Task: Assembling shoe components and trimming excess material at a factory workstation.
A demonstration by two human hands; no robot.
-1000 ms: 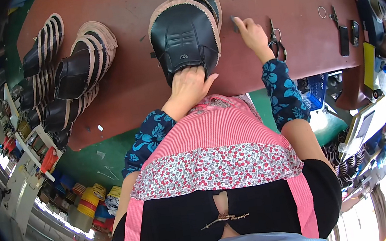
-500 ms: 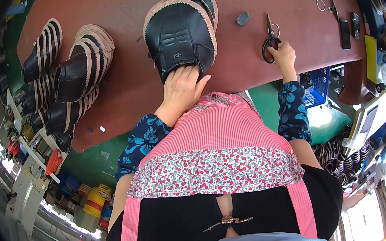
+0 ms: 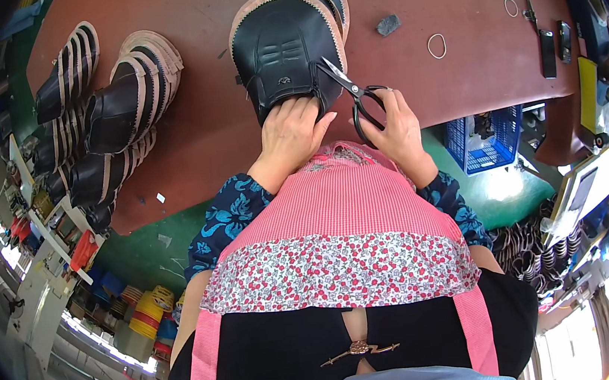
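Observation:
A black leather shoe upper point(image 3: 279, 35) with a pale zigzag-cut edge lies at the middle of the table, on top of other uppers that show behind it. My left hand point(image 3: 291, 135) grips its near opening, the fingers bent over the rim and the tips hidden inside. In my right hand point(image 3: 397, 128) I hold black-handled scissors point(image 3: 355, 92), fingers through the loops. Their blades point up and left, slightly apart, over the right side of the upper. Whether they touch the leather I cannot tell.
Stacked black uppers point(image 3: 118, 106) line the table's left side. A dark lump point(image 3: 388, 25) and an elastic band point(image 3: 437, 46) lie right of the middle on the brown table point(image 3: 194, 75). Small tools are at the far right. A blue crate point(image 3: 485, 158) stands below the right edge.
My right hand has lifted the scissors off the table and brought them left to the upper, uncovering the elastic band. My left hand keeps its grip on the upper.

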